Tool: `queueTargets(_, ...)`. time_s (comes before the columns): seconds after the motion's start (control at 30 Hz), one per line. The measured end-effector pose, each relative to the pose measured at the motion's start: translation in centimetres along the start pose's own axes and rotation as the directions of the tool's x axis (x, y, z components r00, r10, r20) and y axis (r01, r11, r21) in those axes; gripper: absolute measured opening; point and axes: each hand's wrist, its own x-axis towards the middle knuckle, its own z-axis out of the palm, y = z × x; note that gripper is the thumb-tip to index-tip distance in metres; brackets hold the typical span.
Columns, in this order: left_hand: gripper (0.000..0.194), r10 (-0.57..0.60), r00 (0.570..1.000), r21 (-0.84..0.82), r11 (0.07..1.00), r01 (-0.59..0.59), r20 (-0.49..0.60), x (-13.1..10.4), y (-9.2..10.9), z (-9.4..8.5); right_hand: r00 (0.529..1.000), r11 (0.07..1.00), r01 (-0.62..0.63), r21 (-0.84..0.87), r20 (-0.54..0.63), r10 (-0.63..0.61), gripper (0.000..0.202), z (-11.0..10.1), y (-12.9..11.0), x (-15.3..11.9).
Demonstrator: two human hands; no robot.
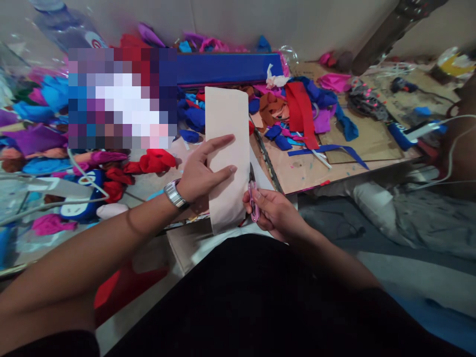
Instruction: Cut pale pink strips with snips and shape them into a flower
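Observation:
A long pale sheet (227,116) stands over the table edge, its lower end hanging toward my lap; whether it is paper or stiff cloth I cannot tell. My left hand (208,166), with a metal watch on the wrist, grips it from the left side. Thumb and index finger lie spread across its face, while the other fingers are hidden, seemingly behind it. At the sheet's right edge, my right hand (273,210) is closed around pink-handled scissors (255,203). The dark blades point up along that edge and are partly hidden.
Colourful cloth scraps (44,134) heap up on the left, and more scraps (305,109) lie on the right. A blue box (230,68) sits at the back. Cabled blue-and-white devices (403,136) rest on both sides. A dark pole (379,39) rises at back right. Pixel blocks cover one patch.

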Motion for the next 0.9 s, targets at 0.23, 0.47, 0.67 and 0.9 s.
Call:
queueTargets(0.23, 0.072, 0.001, 1.000, -0.025, 1.000, -0.001, 0.002, 0.02, -0.07, 0.08, 1.000, 1.000, 0.005, 0.005, 0.006, -0.005, 0.036, -0.12, 0.24, 0.09)
queueTargets(0.47, 0.061, 0.014, 0.999, -0.048, 0.999, -0.016, -0.041, 0.19, -0.31, -0.06, 1.000, 1.000, 0.012, -0.007, -0.016, -0.012, 0.040, -0.12, 0.29, -0.01)
queueTargets(0.67, 0.057, -0.004, 0.997, -0.043, 0.999, 0.001, -0.082, 0.43, -0.48, 0.11, 1.000, 0.999, -0.010, -0.036, 0.007, 0.010, 0.043, -0.02, -0.26, -0.10)
queueTargets(0.9, 0.060, -0.004, 0.997, -0.076, 0.997, -0.001, -0.073, 0.38, -0.53, 0.29, 1.000, 0.998, -0.016, -0.053, 0.006, 0.017, 0.042, -0.12, -0.33, -0.37)
